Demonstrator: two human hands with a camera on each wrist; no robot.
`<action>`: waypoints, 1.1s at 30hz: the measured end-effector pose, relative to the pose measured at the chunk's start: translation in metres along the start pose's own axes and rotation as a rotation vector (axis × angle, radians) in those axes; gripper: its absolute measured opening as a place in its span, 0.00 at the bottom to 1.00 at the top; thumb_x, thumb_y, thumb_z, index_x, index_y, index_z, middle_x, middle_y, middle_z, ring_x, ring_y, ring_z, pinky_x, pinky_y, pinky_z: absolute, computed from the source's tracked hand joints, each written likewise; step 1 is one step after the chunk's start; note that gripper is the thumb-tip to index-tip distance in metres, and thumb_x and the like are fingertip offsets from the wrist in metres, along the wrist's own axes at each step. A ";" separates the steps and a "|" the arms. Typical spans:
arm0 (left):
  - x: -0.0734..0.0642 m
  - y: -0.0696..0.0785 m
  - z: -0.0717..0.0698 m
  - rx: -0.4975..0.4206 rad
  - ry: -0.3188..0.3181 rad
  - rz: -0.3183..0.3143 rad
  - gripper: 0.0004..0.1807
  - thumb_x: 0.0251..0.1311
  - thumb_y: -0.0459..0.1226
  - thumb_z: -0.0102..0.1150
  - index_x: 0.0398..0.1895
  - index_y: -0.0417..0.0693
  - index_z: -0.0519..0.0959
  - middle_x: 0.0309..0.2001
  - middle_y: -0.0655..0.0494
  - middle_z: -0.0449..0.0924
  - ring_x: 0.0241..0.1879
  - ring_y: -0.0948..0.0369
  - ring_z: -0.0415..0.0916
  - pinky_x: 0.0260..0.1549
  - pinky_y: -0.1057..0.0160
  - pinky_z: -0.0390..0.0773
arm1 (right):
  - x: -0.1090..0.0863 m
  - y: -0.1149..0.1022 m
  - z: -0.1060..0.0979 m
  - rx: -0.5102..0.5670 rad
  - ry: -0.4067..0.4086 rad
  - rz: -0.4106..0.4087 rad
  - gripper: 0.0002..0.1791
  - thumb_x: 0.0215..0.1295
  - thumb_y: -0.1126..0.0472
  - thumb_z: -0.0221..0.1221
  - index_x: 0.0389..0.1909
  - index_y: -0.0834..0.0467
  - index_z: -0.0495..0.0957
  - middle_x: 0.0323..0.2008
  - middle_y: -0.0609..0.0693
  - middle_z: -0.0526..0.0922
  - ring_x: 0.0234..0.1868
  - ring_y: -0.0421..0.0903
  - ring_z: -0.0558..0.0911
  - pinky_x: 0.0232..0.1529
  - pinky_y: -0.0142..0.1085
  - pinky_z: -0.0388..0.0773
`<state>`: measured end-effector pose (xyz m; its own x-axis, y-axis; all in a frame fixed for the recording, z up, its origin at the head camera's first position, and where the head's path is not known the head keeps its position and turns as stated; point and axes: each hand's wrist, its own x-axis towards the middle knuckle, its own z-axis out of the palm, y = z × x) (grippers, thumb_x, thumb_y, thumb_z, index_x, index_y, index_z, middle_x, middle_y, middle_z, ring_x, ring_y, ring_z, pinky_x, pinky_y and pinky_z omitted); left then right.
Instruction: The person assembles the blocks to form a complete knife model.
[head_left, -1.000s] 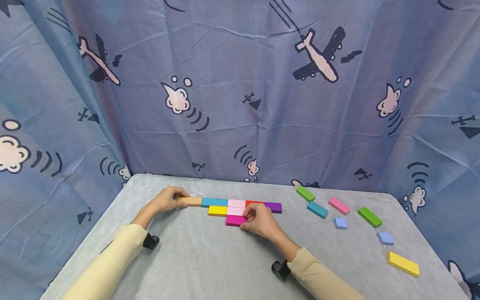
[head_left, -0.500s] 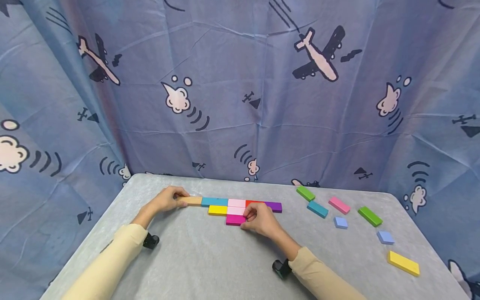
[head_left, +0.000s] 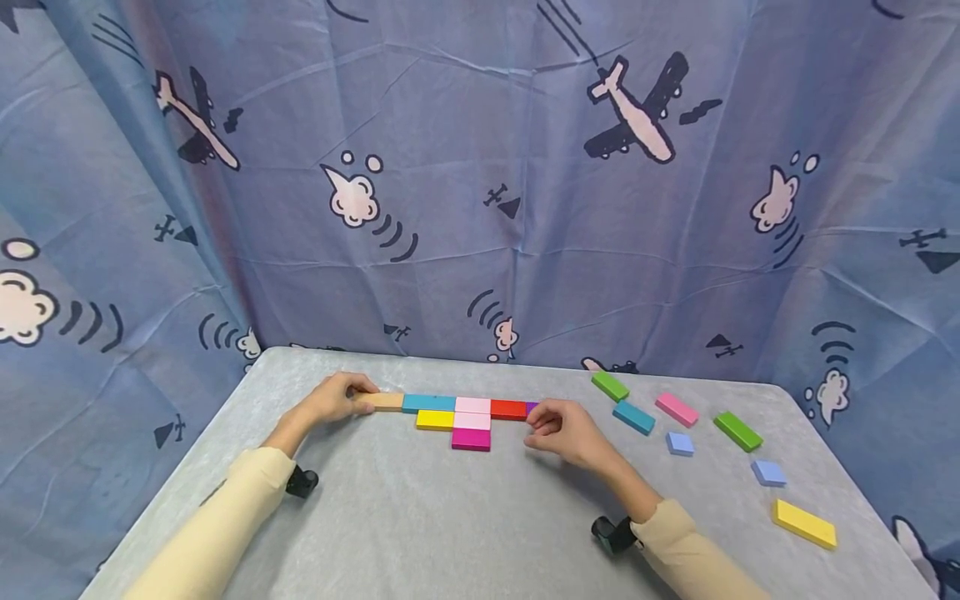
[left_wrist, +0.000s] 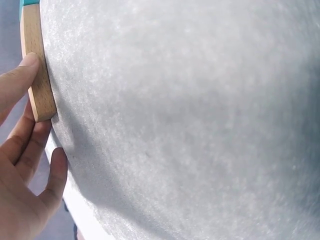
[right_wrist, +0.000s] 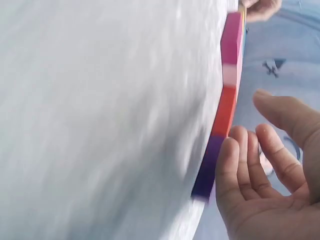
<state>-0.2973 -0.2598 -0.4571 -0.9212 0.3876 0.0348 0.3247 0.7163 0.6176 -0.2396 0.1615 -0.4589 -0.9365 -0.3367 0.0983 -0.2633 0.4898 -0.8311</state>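
Note:
My left hand [head_left: 337, 400] pinches the left end of a plain wooden block [head_left: 387, 402]. In the left wrist view the thumb lies on this wooden block [left_wrist: 39, 82], with fingers behind it. A row continues rightward with a teal block [head_left: 429, 404], a light pink block [head_left: 473, 406], a red block [head_left: 508, 410] and a purple block [right_wrist: 207, 167]. Below sit a yellow block [head_left: 435, 421], a second light pink block [head_left: 472, 422] and a magenta block [head_left: 471, 440]. My right hand [head_left: 570, 433] holds nothing, near the purple block, partly covering it in the head view.
Loose blocks lie on the right of the grey table [head_left: 420, 533]: two green, a teal one [head_left: 633, 417], a pink one [head_left: 677, 409], two small light blue ones and a yellow one [head_left: 804, 524]. A patterned curtain [head_left: 480, 208] hangs behind the far edge.
My right hand has left the magenta block and moved right, uncovering the red block and covering part of the purple one. The left hand stays on the wooden block.

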 end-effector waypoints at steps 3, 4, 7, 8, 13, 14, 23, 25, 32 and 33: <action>0.000 -0.002 0.000 -0.008 -0.002 -0.008 0.12 0.60 0.31 0.72 0.46 0.40 0.86 0.43 0.50 0.85 0.43 0.52 0.78 0.48 0.46 0.74 | -0.008 0.006 -0.017 0.007 0.004 0.002 0.14 0.58 0.68 0.73 0.42 0.68 0.81 0.39 0.58 0.83 0.37 0.49 0.82 0.36 0.35 0.80; 0.001 -0.003 0.000 -0.013 -0.002 -0.012 0.11 0.60 0.31 0.72 0.46 0.40 0.86 0.43 0.50 0.85 0.43 0.52 0.78 0.48 0.47 0.74 | -0.010 0.010 -0.023 0.009 0.011 0.007 0.14 0.59 0.68 0.73 0.43 0.67 0.81 0.40 0.59 0.83 0.38 0.49 0.82 0.36 0.35 0.80; 0.002 -0.004 0.000 -0.020 -0.004 -0.014 0.11 0.60 0.31 0.72 0.46 0.41 0.86 0.42 0.51 0.85 0.43 0.53 0.78 0.48 0.47 0.74 | -0.019 0.021 -0.042 0.028 0.030 -0.005 0.14 0.61 0.67 0.71 0.45 0.69 0.81 0.42 0.61 0.83 0.40 0.51 0.83 0.37 0.35 0.81; 0.002 -0.004 0.000 -0.019 -0.003 -0.013 0.11 0.60 0.31 0.72 0.46 0.41 0.87 0.42 0.51 0.85 0.42 0.53 0.78 0.47 0.47 0.74 | -0.022 0.025 -0.049 0.028 0.042 -0.013 0.15 0.62 0.67 0.71 0.45 0.69 0.81 0.42 0.61 0.83 0.40 0.52 0.84 0.37 0.35 0.81; 0.004 -0.006 0.001 -0.017 -0.006 -0.011 0.11 0.60 0.32 0.72 0.46 0.42 0.87 0.43 0.52 0.85 0.42 0.53 0.78 0.47 0.48 0.75 | -0.035 0.044 -0.080 -0.014 0.115 -0.050 0.16 0.62 0.67 0.71 0.47 0.71 0.80 0.43 0.63 0.83 0.41 0.54 0.85 0.37 0.34 0.82; 0.004 -0.006 0.001 -0.019 -0.007 -0.011 0.11 0.60 0.32 0.72 0.46 0.42 0.87 0.43 0.51 0.85 0.43 0.53 0.78 0.47 0.47 0.75 | -0.037 0.047 -0.086 -0.030 0.133 -0.044 0.17 0.62 0.66 0.71 0.47 0.71 0.80 0.43 0.63 0.83 0.41 0.54 0.85 0.37 0.34 0.82; 0.002 -0.004 0.000 -0.020 -0.006 -0.004 0.11 0.61 0.32 0.72 0.46 0.41 0.86 0.43 0.51 0.85 0.44 0.52 0.78 0.49 0.46 0.74 | -0.051 0.071 -0.123 -0.127 0.228 0.062 0.25 0.66 0.58 0.70 0.56 0.70 0.78 0.54 0.66 0.80 0.53 0.61 0.80 0.45 0.28 0.77; 0.002 -0.003 0.000 -0.019 -0.005 -0.001 0.11 0.60 0.32 0.71 0.46 0.41 0.86 0.43 0.51 0.85 0.43 0.52 0.78 0.48 0.46 0.74 | -0.052 0.073 -0.126 -0.113 0.216 0.067 0.27 0.66 0.57 0.70 0.58 0.71 0.77 0.56 0.67 0.78 0.56 0.64 0.78 0.47 0.27 0.75; 0.001 -0.003 0.001 -0.021 -0.002 -0.010 0.11 0.61 0.31 0.71 0.46 0.41 0.86 0.43 0.51 0.85 0.43 0.52 0.78 0.48 0.47 0.74 | -0.050 0.079 -0.125 -0.082 0.177 0.099 0.33 0.63 0.56 0.72 0.62 0.71 0.73 0.59 0.68 0.76 0.59 0.65 0.76 0.48 0.26 0.74; 0.001 -0.003 0.001 -0.020 -0.002 -0.011 0.11 0.60 0.31 0.71 0.46 0.41 0.86 0.43 0.51 0.85 0.43 0.52 0.78 0.48 0.47 0.74 | -0.049 0.079 -0.124 -0.086 0.176 0.099 0.33 0.62 0.56 0.73 0.62 0.71 0.73 0.59 0.68 0.77 0.58 0.65 0.77 0.47 0.26 0.74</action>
<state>-0.2993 -0.2610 -0.4597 -0.9243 0.3808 0.0259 0.3098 0.7087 0.6338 -0.2434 0.3170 -0.4617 -0.9828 -0.1415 0.1183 -0.1794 0.5826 -0.7927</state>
